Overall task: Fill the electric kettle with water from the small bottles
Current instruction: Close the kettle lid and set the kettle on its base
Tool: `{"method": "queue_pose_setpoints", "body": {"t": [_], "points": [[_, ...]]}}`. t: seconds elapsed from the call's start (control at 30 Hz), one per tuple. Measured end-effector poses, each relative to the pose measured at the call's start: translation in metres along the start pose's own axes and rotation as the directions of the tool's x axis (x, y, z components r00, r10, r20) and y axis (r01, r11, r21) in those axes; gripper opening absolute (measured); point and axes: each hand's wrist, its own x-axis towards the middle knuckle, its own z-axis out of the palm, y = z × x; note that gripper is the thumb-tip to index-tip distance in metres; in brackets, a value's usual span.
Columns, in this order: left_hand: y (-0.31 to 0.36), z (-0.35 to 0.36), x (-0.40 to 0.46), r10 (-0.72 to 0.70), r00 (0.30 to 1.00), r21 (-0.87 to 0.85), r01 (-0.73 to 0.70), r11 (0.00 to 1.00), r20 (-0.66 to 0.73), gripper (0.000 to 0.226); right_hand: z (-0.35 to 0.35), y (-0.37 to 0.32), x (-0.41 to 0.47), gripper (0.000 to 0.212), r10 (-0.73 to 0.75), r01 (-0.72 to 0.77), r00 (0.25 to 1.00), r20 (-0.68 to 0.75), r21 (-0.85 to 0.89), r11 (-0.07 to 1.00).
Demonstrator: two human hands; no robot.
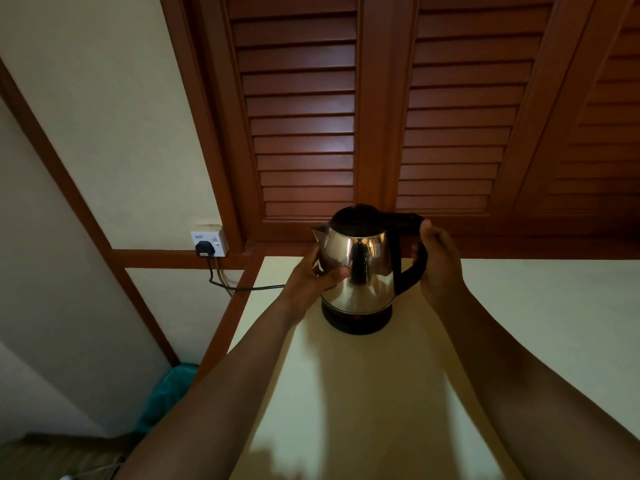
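A shiny steel electric kettle point(363, 271) with a black lid, shut, and a black handle stands on its black base point(358, 322) near the far left corner of a cream table point(381, 393). My left hand point(313, 275) presses against the kettle's left side below the spout. My right hand point(438, 261) wraps around the black handle on the right, thumb up by the handle's top. No small bottles are in view.
A black cord runs from the kettle's base to a plug point(205, 249) in a white wall socket at the left. Brown louvred wooden shutters point(381, 116) stand right behind the table. A teal object point(166, 393) lies on the floor at the left.
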Motion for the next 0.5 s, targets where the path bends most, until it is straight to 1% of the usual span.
{"method": "queue_pose_setpoints", "body": {"t": [0.17, 0.27, 0.5], "points": [[-0.0073, 0.003, -0.0001, -0.011, 1.0, 0.0, 0.011, 1.0, 0.001, 0.072, -0.003, 0.0032, -0.0032, 0.044, -0.022, 0.022, 0.999, 0.029, 0.011, 1.0], [-0.0088, 0.0025, -0.0004, -0.004, 1.0, 0.001, 0.004, 1.0, 0.0, 0.076, -0.0027, 0.0039, -0.0036, 0.049, -0.011, 0.01, 1.0, 0.02, 0.017, 1.0], [-0.0101, 0.0043, -0.0044, 0.014, 1.0, 0.004, -0.014, 1.0, 0.027, 0.079, -0.0067, 0.0079, -0.0078, 0.045, -0.057, 0.057, 0.997, 0.057, -0.006, 0.998]]}}
